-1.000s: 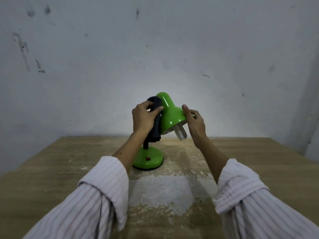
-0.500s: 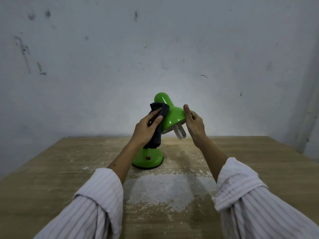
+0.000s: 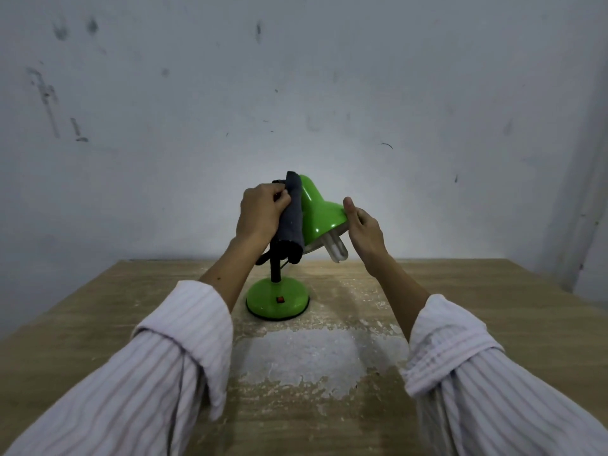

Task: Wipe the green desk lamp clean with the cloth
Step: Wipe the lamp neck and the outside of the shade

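The green desk lamp [image 3: 318,212] stands on the wooden table [image 3: 98,317], its round base [image 3: 278,301] carrying a red switch and its shade tilted down to the right, with a white bulb [image 3: 336,250] sticking out. My left hand [image 3: 261,213] presses a dark grey cloth [image 3: 291,222] against the left back of the shade, near its top. The cloth hangs down over the black stem. My right hand [image 3: 363,227] grips the shade's right rim, thumb on top.
A scuffed white wall rises right behind the table. A pale worn patch [image 3: 299,357] marks the tabletop in front of the lamp base. The table's far right corner sits near a wall edge [image 3: 585,192].
My left hand and the cloth have slid from the shade's lower side up to its top back. The right hand has stayed on the rim.
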